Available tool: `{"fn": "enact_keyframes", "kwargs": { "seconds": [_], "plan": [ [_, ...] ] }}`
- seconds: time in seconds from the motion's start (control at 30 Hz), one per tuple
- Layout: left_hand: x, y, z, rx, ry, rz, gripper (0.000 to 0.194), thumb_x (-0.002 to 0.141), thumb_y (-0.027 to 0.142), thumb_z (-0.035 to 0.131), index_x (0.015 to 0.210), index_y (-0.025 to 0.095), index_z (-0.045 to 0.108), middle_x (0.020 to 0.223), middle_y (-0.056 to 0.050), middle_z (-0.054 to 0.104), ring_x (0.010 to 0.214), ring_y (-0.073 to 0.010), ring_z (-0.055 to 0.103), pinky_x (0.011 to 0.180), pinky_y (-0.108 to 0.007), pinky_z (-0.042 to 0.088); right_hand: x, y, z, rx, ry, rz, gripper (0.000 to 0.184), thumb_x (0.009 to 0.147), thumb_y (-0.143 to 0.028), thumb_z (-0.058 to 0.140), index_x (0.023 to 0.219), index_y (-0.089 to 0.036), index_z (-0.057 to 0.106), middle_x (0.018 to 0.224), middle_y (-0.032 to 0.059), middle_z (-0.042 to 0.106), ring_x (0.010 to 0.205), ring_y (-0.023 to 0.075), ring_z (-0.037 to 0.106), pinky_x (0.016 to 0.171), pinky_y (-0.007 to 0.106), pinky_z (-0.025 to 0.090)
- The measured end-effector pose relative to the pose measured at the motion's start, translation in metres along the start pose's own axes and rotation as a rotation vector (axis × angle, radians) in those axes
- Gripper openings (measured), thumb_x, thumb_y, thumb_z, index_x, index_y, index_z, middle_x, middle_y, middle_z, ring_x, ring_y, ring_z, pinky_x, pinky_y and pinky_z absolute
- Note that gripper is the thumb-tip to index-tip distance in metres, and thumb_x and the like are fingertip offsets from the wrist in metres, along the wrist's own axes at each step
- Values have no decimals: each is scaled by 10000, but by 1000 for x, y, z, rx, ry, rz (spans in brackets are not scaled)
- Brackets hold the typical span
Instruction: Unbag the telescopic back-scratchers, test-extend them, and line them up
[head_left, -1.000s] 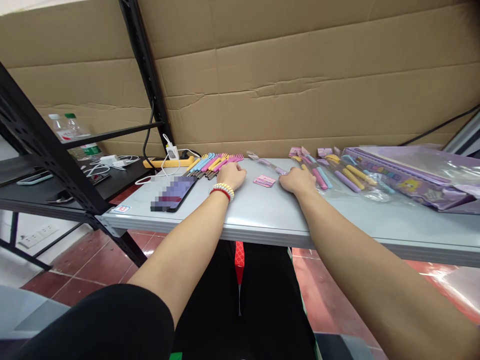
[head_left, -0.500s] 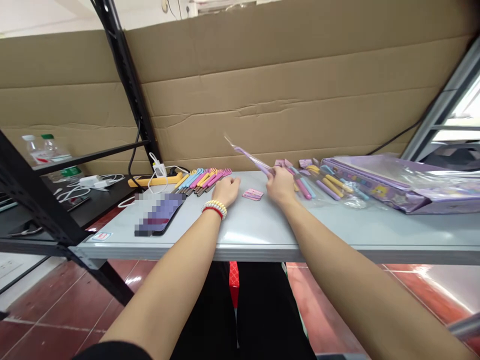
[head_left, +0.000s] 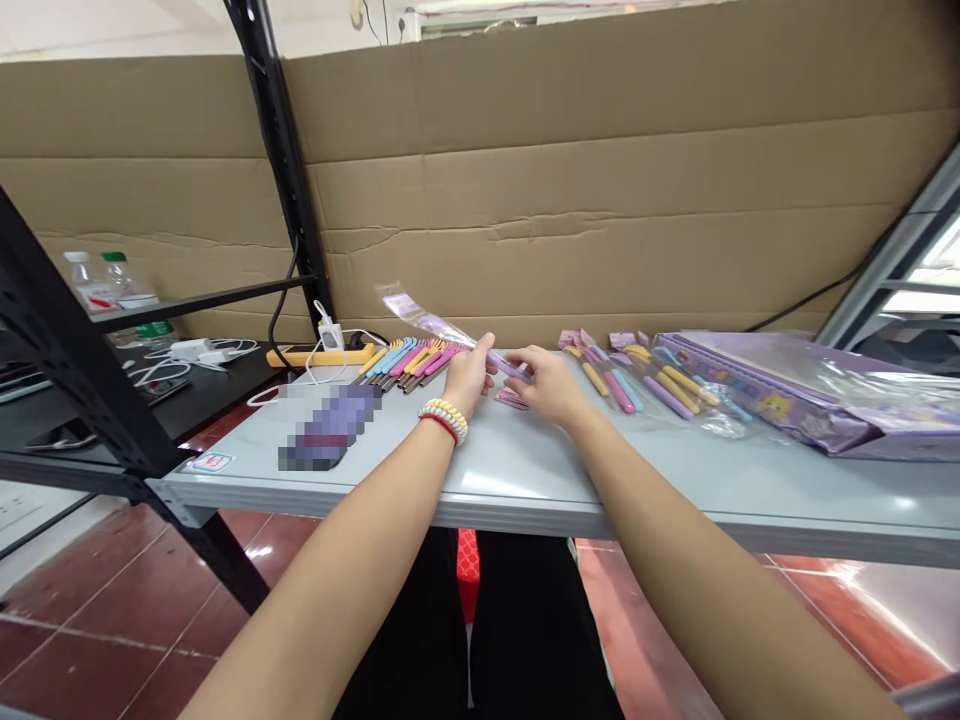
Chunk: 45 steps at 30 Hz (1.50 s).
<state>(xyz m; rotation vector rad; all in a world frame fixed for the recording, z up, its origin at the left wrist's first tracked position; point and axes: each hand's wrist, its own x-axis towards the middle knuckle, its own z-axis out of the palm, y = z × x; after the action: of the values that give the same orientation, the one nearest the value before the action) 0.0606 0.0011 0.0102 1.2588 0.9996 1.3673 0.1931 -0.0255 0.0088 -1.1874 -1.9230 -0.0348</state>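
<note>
Both hands hold a long, narrow clear plastic sleeve (head_left: 429, 320) with lilac parts, tilted up toward the far left above the shelf. My left hand (head_left: 469, 378) is closed on its middle part, thumb on top. My right hand (head_left: 553, 385) pinches its near end. Beneath my right fingers a small pink printed card (head_left: 511, 398) lies partly covered. Left of my left hand is a row of several yellow, blue and pink sticks (head_left: 409, 362) with fork-like heads and dark lower ends. Right of my right hand lie several coloured handles (head_left: 619, 390) in clear wrappers.
A purple printed box (head_left: 795, 400) with clear film on it lies at the right. A blurred-out phone (head_left: 330, 428) lies at the left, near a yellow power strip (head_left: 360, 357) with a white charger and cable. Cardboard (head_left: 562, 190) walls the back; a black post (head_left: 277, 150) stands left.
The sleeve has swung down and leftward. My left hand has risen from the shelf and taken hold of it, while my right hand keeps its grip and now hides part of the pink card.
</note>
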Motion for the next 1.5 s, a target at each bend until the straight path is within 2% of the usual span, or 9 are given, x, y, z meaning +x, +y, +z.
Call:
{"fn": "enact_keyframes", "kwargs": {
  "seconds": [0.13,0.23,0.33,0.4,0.63,0.9,1.03,1.23,1.5],
  "plan": [
    [-2,2,3,-31,60,5,289,817,369,552,616,169,501,541,-2,516,445,-99,480,453,-228,384,-1,2,3,-3,2,-3,304,652,-226,656,948,-156,655,865,63,638,704,163,546,670,288,427],
    [1,3,1,-69,130,15,215,832,297,540,663,167,513,563,4,519,493,-105,515,498,-231,422,1,1,3,29,104,49,287,702,-336,631,918,-148,644,906,85,656,804,192,580,698,297,437],
    [3,5,-3,-151,231,10,190,855,290,524,709,169,516,590,18,510,508,-94,519,523,-223,442,3,3,0,28,202,194,174,761,-252,514,839,-161,640,873,76,672,811,184,598,702,291,438],
    [4,7,-5,-235,254,-3,181,865,291,521,730,171,506,589,30,495,502,-87,521,527,-217,446,4,5,-2,0,159,298,173,738,-167,475,790,-168,640,793,59,678,732,168,600,681,282,436],
    [0,10,-5,-330,197,-62,189,851,288,559,721,165,496,581,35,497,495,-91,550,561,-234,480,1,7,-4,-5,-18,300,120,704,-204,530,693,-169,645,670,38,674,619,153,583,626,269,427],
    [1,5,-4,-484,155,-64,229,834,305,573,687,175,456,551,47,480,514,-75,528,638,-243,514,-5,11,2,42,135,339,362,737,-484,561,576,-163,602,547,29,590,539,141,494,533,260,359],
    [7,5,-5,-481,137,-57,232,822,290,577,674,175,442,539,53,452,507,-71,508,669,-264,520,-6,11,3,20,160,326,389,728,-486,568,504,-168,544,488,11,523,510,124,433,512,258,325],
    [8,4,-9,-415,131,-76,177,830,259,550,703,161,473,583,23,504,526,-94,547,678,-312,536,-5,4,-1,71,101,312,344,723,-458,562,659,-140,677,577,44,610,541,141,479,513,260,333],
    [5,-3,-8,-327,174,-45,156,798,248,604,731,158,495,584,17,552,512,-95,575,601,-253,532,-5,10,2,123,63,316,379,733,-462,549,623,-121,673,508,23,547,508,126,434,489,253,323]
  ]
}}
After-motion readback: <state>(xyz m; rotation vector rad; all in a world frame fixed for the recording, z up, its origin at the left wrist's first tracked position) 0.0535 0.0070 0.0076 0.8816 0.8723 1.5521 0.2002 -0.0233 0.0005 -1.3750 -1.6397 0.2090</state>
